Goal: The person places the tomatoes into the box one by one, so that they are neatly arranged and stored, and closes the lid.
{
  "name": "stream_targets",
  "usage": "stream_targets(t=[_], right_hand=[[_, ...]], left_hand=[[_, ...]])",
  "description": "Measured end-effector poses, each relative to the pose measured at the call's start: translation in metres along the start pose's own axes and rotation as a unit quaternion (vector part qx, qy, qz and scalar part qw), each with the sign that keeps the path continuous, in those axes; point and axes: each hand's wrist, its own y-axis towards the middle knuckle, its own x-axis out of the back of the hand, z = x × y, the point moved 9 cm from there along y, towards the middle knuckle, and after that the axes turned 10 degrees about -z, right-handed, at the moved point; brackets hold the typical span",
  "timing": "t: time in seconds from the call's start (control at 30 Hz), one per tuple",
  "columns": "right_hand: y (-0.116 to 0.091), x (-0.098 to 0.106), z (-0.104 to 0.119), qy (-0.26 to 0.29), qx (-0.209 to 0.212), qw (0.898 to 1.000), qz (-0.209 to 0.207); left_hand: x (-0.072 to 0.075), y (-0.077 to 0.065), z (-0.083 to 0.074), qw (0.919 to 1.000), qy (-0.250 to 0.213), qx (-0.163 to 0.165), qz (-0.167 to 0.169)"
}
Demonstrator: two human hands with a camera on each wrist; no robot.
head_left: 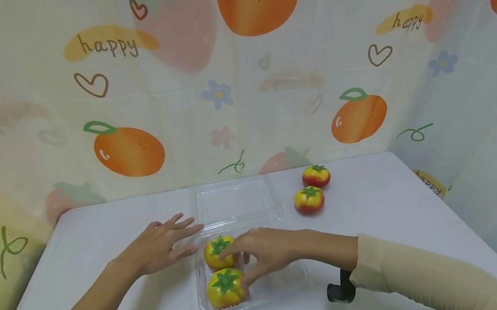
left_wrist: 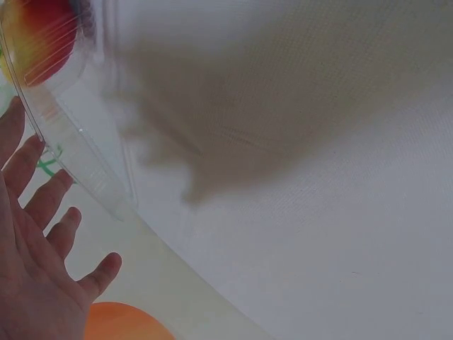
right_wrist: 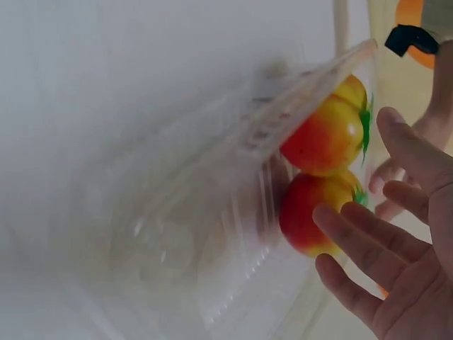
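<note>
A clear plastic clamshell box (head_left: 196, 301) lies on the table, its lid (head_left: 236, 203) laid back at the far side. Two yellow-and-red fruits with green star-shaped tops, persimmon-like, sit in its left half: a far one (head_left: 216, 249) and a near one (head_left: 226, 288). My right hand (head_left: 269, 247) hovers over the box, index fingertip over the far fruit and thumb beside the near one; its fingers are loosely spread in the right wrist view, not curled round either. To the left, my left hand (head_left: 160, 246) spreads its fingers beside the box, fingertips close to its hinge side.
Two more such fruits stand on the table at the back right, one farther (head_left: 316, 176) and one nearer (head_left: 309, 200). The white table (head_left: 358, 191) reaches back to a fruit-print curtain (head_left: 272, 118). Each wrist wears a black device (head_left: 342, 290).
</note>
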Motion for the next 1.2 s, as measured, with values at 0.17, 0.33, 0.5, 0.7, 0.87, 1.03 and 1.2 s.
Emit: stream_targets(t=[0.17, 0.33, 0.5, 0.7, 0.87, 1.03, 1.2], right_hand=[[-0.009, 0.017, -0.012, 0.001, -0.023, 1.0, -0.019], [-0.023, 0.042, -0.026, -0.001, -0.054, 0.997, -0.062], [-0.039, 0.068, -0.044, -0.017, -0.081, 0.989, -0.118], [-0.061, 0.094, -0.079, -0.015, -0.117, 0.977, -0.176], [-0.082, 0.111, -0.111, 0.001, -0.14, 0.965, -0.221], [-0.098, 0.119, -0.138, -0.001, -0.146, 0.954, -0.261], [-0.109, 0.118, -0.16, 0.021, -0.16, 0.944, -0.288]], left_hand=[[0.0, 0.001, 0.0, 1.0, 0.0, -0.001, 0.003], [0.0, 0.002, 0.0, 1.0, -0.002, -0.001, 0.006], [-0.002, 0.001, 0.0, 1.0, -0.004, 0.001, 0.006], [-0.002, 0.0, 0.001, 1.0, -0.003, 0.004, 0.007], [-0.001, 0.0, 0.0, 1.0, -0.003, 0.003, 0.006], [0.0, 0.0, 0.0, 1.0, 0.0, 0.002, 0.006], [0.0, 0.0, -0.001, 1.0, -0.002, 0.0, 0.006]])
